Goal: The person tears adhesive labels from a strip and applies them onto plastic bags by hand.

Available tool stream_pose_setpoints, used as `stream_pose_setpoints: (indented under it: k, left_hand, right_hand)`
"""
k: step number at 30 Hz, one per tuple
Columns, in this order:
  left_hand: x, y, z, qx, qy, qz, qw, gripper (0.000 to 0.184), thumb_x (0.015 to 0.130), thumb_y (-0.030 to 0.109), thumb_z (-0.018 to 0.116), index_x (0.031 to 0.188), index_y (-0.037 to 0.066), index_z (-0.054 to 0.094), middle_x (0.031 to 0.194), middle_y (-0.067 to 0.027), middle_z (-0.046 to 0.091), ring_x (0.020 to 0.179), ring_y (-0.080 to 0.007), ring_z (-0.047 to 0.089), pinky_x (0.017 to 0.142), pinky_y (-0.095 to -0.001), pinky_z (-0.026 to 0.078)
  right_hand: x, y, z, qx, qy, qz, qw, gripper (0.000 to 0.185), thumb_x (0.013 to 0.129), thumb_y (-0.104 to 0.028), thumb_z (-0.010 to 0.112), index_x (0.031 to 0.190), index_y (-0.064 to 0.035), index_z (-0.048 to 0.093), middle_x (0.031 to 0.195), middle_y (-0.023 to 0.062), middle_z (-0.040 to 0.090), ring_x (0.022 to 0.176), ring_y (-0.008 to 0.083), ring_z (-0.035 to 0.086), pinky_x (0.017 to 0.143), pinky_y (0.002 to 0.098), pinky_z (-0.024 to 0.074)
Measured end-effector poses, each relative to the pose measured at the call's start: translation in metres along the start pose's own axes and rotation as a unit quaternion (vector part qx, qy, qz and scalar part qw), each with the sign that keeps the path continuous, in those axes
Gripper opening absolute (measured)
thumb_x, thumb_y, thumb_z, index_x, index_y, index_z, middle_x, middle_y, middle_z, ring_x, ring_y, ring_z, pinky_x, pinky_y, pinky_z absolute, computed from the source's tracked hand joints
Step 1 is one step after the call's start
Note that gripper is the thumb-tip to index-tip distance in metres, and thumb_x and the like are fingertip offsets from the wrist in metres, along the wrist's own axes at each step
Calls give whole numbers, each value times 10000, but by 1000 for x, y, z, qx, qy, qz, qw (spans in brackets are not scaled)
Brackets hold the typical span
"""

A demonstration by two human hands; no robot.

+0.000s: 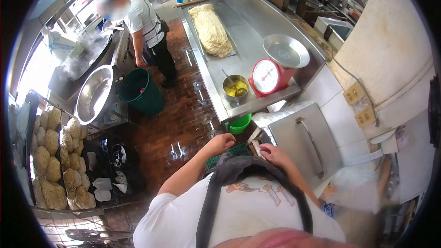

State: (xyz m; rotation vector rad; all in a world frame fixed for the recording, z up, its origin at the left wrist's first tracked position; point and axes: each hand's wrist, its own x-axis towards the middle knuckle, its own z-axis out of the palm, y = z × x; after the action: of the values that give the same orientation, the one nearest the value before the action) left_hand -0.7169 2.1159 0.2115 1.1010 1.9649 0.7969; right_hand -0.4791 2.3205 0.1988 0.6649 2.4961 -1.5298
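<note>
My left hand (221, 143) hovers in front of my apron (234, 167), its fingers curled in loosely and nothing visible in them. Beside the metal lid (294, 133) with the long handle is my right hand (274, 153); its fingers are partly stretched out, close to a narrow pale wooden edge (255, 148). Whether they touch it I cannot tell. Ahead, on the steel table (248, 27), stand a red scale (267, 76) with a round metal pan (285, 51) and a small pot (235, 93) of yellow liquid with a spoon-like tool in it. Farther back lies a large slab of dough (210, 31) on a tray.
A bright green container (240, 124) sits below the table corner. To the left are a large metal bowl (95, 95), a dark green bin (143, 93) and a rack of rounded loaf-like pieces (53, 156). A co-worker (147, 20) stands by a steaming vat (89, 48). The brick floor (183, 105) looks wet.
</note>
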Motion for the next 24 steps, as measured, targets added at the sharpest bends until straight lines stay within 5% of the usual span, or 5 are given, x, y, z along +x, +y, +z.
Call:
stream_pose_setpoints:
  k: [3,18,24]
  left_hand:
    - [2,-10,6,-13,15,23,1000,281,951,275,633,1134,65,675,940,-174,709,884,-296,680,818,-400,525]
    - [-8,17,-4,-11,-3,-28,1000,262,937,231,639,1129,58,678,1021,-179,722,973,-335,693,859,-420,535]
    - [3,-15,11,2,0,25,1000,263,939,235,639,1132,61,677,1036,-177,722,982,-336,693,866,-417,535]
  right_hand:
    - [0,2,2,2,-1,8,1000,374,970,-215,627,1307,-55,605,1186,133,702,1076,245,676,949,351,520]
    - [1,9,9,7,15,-11,1000,383,971,-222,634,1316,-59,600,1188,131,703,1094,224,673,939,341,522]
    - [-3,10,11,-6,1,2,1000,392,961,-213,647,1320,-63,599,1182,130,706,1093,233,678,950,340,522]
